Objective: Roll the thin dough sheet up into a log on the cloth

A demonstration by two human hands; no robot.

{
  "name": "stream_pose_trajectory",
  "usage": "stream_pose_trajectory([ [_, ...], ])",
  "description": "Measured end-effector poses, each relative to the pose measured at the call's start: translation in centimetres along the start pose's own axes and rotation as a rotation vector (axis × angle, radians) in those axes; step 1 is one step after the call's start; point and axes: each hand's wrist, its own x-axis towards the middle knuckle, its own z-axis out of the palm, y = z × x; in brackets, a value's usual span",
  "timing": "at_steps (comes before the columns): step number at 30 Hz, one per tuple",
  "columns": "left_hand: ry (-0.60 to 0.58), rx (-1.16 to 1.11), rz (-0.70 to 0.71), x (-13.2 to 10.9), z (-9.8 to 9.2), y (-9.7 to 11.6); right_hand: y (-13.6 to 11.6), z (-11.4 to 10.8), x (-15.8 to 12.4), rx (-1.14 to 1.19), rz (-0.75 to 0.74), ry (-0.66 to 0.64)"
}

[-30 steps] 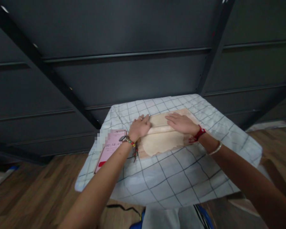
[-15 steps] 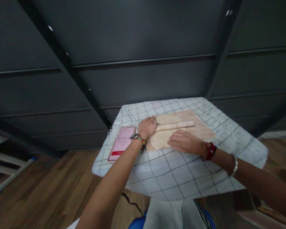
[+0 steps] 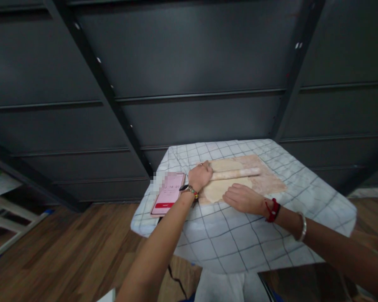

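Note:
A sheet of flattened dough (image 3: 219, 192) lies on a floury, pinkish-brown board or mat (image 3: 267, 180). Across the dough rests a slim rolling pin (image 3: 231, 173), floury along its length. My left hand (image 3: 200, 176) is closed around the pin's left end. Close to the near edge of the dough is my right hand (image 3: 244, 198), its fingers curled together at that edge; the fingertips and the bit of dough between them are partly hidden. Dough shows on both the far and near sides of the pin.
A phone (image 3: 168, 195) with a running timer on its screen lies left of my left hand. The small table wears a white checked cloth (image 3: 239, 235). Behind it stands a dark panelled wall (image 3: 201, 121). A white-framed stand (image 3: 15, 222) is at the far left on the wooden floor.
The view has tilted up slightly, so the table sits lower and a little to the right. Both hands keep nearly the same places at the pin and the dough edge.

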Motion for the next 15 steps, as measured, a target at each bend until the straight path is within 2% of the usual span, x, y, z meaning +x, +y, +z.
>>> stream_pose_trajectory([
  [11,0.032,0.007,-0.013,-0.2,-0.2,0.1,-0.3,-0.6,-0.4,0.025,-0.083,-0.044],
  [13,0.040,0.006,-0.008,-0.1,0.0,0.1,0.2,-1.1,-0.7,0.056,-0.069,-0.017],
  [15,0.049,0.002,-0.006,0.0,0.2,0.0,1.4,-1.7,-0.9,0.101,0.009,0.046],
])
